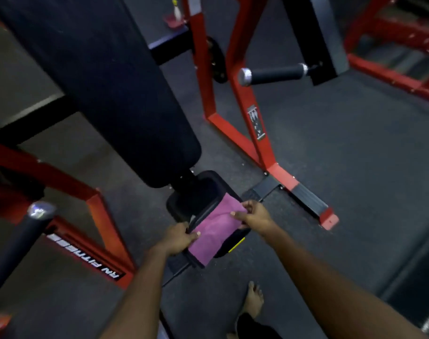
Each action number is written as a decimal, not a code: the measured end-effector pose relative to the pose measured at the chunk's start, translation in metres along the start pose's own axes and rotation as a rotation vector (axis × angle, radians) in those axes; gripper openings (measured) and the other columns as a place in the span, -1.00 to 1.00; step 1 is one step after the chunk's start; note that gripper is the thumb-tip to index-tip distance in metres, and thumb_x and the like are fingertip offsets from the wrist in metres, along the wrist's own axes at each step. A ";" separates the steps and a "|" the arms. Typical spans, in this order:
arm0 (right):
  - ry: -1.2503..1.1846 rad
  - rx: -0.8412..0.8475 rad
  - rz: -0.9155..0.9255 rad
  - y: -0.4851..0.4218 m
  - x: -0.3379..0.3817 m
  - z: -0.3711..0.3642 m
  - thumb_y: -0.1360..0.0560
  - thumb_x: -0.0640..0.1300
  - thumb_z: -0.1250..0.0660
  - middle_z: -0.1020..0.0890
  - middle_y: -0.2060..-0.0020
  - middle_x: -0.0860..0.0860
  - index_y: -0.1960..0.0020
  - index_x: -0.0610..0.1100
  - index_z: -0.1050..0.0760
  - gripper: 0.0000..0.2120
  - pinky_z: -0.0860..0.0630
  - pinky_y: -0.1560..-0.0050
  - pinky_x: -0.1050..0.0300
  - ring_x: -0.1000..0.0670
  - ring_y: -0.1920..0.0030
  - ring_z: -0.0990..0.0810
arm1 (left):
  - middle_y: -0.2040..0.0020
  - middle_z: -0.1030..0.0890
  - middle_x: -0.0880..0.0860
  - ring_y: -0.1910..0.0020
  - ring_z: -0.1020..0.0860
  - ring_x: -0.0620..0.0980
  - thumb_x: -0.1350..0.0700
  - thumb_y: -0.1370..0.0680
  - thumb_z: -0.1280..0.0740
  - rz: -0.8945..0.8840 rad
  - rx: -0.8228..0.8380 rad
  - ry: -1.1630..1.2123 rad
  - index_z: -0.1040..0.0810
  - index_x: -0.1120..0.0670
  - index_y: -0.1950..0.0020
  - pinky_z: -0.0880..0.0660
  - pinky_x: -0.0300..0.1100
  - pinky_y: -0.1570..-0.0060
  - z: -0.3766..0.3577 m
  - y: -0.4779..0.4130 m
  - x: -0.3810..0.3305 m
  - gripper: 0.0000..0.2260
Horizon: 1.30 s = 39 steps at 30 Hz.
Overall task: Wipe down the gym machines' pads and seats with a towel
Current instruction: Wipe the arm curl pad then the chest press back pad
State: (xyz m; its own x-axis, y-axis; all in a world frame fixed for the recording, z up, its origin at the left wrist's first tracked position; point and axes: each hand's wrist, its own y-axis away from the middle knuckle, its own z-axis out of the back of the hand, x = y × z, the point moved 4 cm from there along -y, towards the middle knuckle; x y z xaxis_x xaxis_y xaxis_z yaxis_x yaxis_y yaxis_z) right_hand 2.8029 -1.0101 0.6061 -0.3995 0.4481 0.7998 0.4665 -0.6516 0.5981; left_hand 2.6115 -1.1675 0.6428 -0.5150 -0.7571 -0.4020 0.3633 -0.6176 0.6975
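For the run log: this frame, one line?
left hand grips towel | right hand pinches towel | towel on seat

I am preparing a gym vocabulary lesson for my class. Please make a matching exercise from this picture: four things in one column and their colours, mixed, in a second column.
Things:
1. towel
2. machine frame
3. seat
4. handle end cap

Colours:
a. silver
b. black
c. purple
d. red

Pairs: 1-c, 2-d, 3-b, 4-a.
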 end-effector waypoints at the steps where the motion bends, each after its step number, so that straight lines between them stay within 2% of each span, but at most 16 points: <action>1: -0.014 -0.046 0.000 -0.003 -0.007 0.002 -0.46 -0.26 -0.56 -0.61 0.19 -0.10 0.06 -0.12 -0.45 -0.73 -0.61 0.42 0.18 0.01 0.34 -0.60 | -0.27 -0.59 0.16 -0.15 -0.57 0.14 -0.09 -0.62 -0.34 -0.002 -0.021 -0.042 -0.49 0.11 -0.33 -0.44 -0.18 0.01 -0.005 -0.008 -0.004 -0.62; 2: -0.048 -0.101 -0.002 -0.005 -0.015 0.005 -0.46 -0.25 -0.55 -0.60 0.19 -0.08 0.05 -0.11 -0.46 -0.73 -0.61 0.41 0.17 0.01 0.33 -0.59 | -0.33 -0.54 0.17 -0.24 -0.53 0.16 -0.11 -0.60 -0.34 -0.032 -0.062 -0.088 -0.44 0.10 -0.39 -0.46 -0.13 -0.12 -0.011 -0.017 -0.009 -0.56; 4: -0.114 -0.254 0.012 -0.012 -0.031 0.014 -0.51 -0.23 -0.50 -0.62 0.13 -0.07 -0.03 -0.11 -0.52 -0.82 -0.63 0.27 0.08 -0.01 0.26 -0.61 | -0.50 -0.36 0.12 -0.43 -0.37 0.16 -0.24 -0.56 -0.30 -0.192 -0.160 -0.167 -0.27 -0.06 -0.57 -0.35 -0.02 -0.39 -0.022 -0.033 -0.023 -0.37; 5: -0.128 -0.359 0.020 -0.015 -0.043 0.021 -0.55 -0.23 -0.45 -0.63 0.10 -0.06 -0.09 -0.11 -0.56 -0.85 -0.61 0.18 0.08 -0.01 0.21 -0.61 | -0.57 -0.25 0.07 -0.50 -0.27 0.14 -0.33 -0.53 -0.21 -0.312 -0.185 -0.231 -0.19 -0.18 -0.60 -0.27 0.04 -0.47 -0.029 -0.040 -0.032 -0.33; 7: -0.198 -0.496 0.002 -0.018 -0.068 0.030 -0.61 -0.27 -0.32 -0.65 0.02 -0.04 -0.20 -0.12 -0.60 -0.79 -0.53 0.06 0.16 0.02 0.12 -0.58 | -0.65 -0.04 -0.01 -0.60 -0.09 0.11 -0.42 -0.50 -0.05 -0.540 -0.158 -0.403 -0.05 -0.35 -0.59 -0.12 0.13 -0.54 -0.047 -0.057 -0.050 -0.35; 10: -0.293 -0.392 -0.037 -0.023 -0.101 0.013 -0.66 -0.29 -0.23 -0.64 -0.20 -0.05 -0.31 -0.13 -0.59 -0.71 -0.51 -0.24 0.01 -0.05 -0.18 -0.60 | -0.66 0.17 -0.08 -0.63 0.15 0.06 -0.48 -0.49 0.01 -0.654 -0.066 -0.488 0.10 -0.42 -0.57 0.05 0.20 -0.57 -0.068 -0.087 -0.065 -0.34; 13: -0.426 -0.432 0.055 -0.026 -0.126 -0.011 -0.68 -0.31 -0.19 -0.62 -0.30 -0.07 -0.42 -0.14 -0.51 -0.65 -0.58 -0.26 -0.10 -0.11 -0.28 -0.60 | -0.66 0.09 -0.06 -0.63 0.11 0.08 -0.46 -0.52 0.01 -0.668 -0.161 -0.454 0.10 -0.37 -0.59 -0.04 0.18 -0.56 -0.084 -0.104 -0.066 -0.33; 16: -0.470 -0.490 0.114 -0.026 -0.134 -0.019 -0.68 -0.26 -0.22 -0.64 -0.30 -0.03 -0.41 -0.05 -0.54 -0.65 -0.58 -0.27 -0.17 -0.11 -0.29 -0.61 | -0.66 0.05 -0.06 -0.64 0.09 0.08 -0.40 -0.56 -0.02 -0.681 -0.326 -0.400 0.08 -0.30 -0.62 -0.04 0.01 -0.56 -0.095 -0.083 -0.050 -0.34; 19: -0.494 -0.506 0.153 -0.028 -0.138 -0.021 -0.69 -0.23 -0.22 -0.66 -0.26 -0.03 -0.40 -0.02 -0.56 -0.67 -0.58 -0.28 -0.18 -0.13 -0.27 -0.63 | -0.66 -0.01 -0.07 -0.63 0.05 0.10 -0.34 -0.59 -0.05 -0.717 -0.303 -0.412 0.00 -0.28 -0.62 -0.14 -0.01 -0.51 -0.096 -0.091 -0.045 -0.39; 22: -0.551 -0.477 0.144 -0.026 -0.136 -0.024 -0.70 -0.20 -0.20 -0.71 -0.16 -0.05 -0.38 0.03 -0.56 -0.67 -0.66 -0.10 -0.11 -0.13 -0.10 -0.70 | -0.63 -0.11 0.00 -0.60 -0.06 0.18 -0.29 -0.63 -0.09 -0.767 -0.204 -0.457 -0.14 -0.25 -0.60 -0.15 0.06 -0.52 -0.089 -0.131 -0.079 -0.46; 25: -0.565 -0.476 0.148 -0.026 -0.137 -0.024 -0.70 -0.17 -0.21 -0.72 0.00 0.02 -0.36 0.09 -0.56 -0.69 -0.66 0.13 0.06 -0.01 0.11 -0.67 | -0.65 -0.05 0.04 -0.60 -0.04 0.22 -0.27 -0.62 -0.09 -0.808 -0.206 -0.501 -0.19 -0.23 -0.60 -0.03 0.14 -0.57 -0.086 -0.147 -0.093 -0.47; 27: -0.560 -0.467 0.150 -0.027 -0.138 -0.024 -0.71 -0.15 -0.21 -0.70 0.05 -0.08 -0.37 0.10 -0.56 -0.68 -0.64 0.17 0.10 -0.04 0.13 -0.63 | -0.66 0.01 0.03 -0.60 -0.01 0.22 -0.25 -0.64 -0.07 -0.797 -0.289 -0.515 -0.14 -0.27 -0.60 -0.03 0.22 -0.55 -0.085 -0.128 -0.079 -0.48; 30: -0.588 -0.470 0.166 -0.028 -0.140 -0.027 -0.70 -0.13 -0.23 -0.59 0.06 -0.36 -0.33 0.15 -0.59 -0.69 -0.65 0.20 0.09 -0.12 0.08 -0.51 | -0.67 0.12 -0.06 -0.63 0.10 0.17 -0.28 -0.61 -0.07 -0.793 -0.279 -0.511 0.03 -0.32 -0.61 -0.04 0.21 -0.54 -0.096 -0.084 -0.044 -0.43; 33: -0.596 -0.483 0.166 -0.028 -0.141 -0.030 -0.71 -0.12 -0.21 -0.64 0.04 -0.30 -0.32 0.16 -0.59 -0.69 -0.64 0.22 0.10 -0.09 0.10 -0.55 | -0.66 0.08 -0.10 -0.62 0.08 0.17 -0.28 -0.61 -0.14 -0.780 -0.275 -0.501 -0.01 -0.36 -0.59 -0.13 0.13 -0.52 -0.097 -0.091 -0.046 -0.42; 36: -0.631 -0.490 0.159 -0.028 -0.141 -0.032 -0.71 -0.14 -0.19 -0.71 0.04 -0.05 -0.33 0.13 -0.57 -0.69 -0.62 0.25 0.11 -0.05 0.15 -0.61 | -0.65 -0.03 -0.09 -0.59 0.01 0.21 -0.24 -0.63 -0.17 -0.746 -0.186 -0.480 -0.19 -0.35 -0.56 -0.18 0.12 -0.52 -0.094 -0.131 -0.088 -0.52; 39: -0.637 -0.508 0.143 -0.031 -0.142 -0.033 -0.71 -0.11 -0.20 -0.63 0.11 -0.06 -0.25 0.20 -0.62 -0.70 -0.62 0.27 0.12 -0.09 0.15 -0.53 | -0.64 -0.11 -0.10 -0.58 -0.05 0.18 -0.22 -0.63 -0.17 -0.794 -0.194 -0.458 -0.30 -0.33 -0.52 -0.21 0.06 -0.49 -0.092 -0.138 -0.094 -0.57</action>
State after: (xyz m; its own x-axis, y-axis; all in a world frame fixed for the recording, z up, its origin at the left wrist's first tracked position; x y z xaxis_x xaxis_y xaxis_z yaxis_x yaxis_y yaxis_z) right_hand 2.8195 -1.0741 0.4723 0.2313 0.5017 0.8335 0.0043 -0.8573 0.5148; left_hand 2.6807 -1.0306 0.5296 -0.9084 0.0341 -0.4167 -0.1242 -0.9737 0.1909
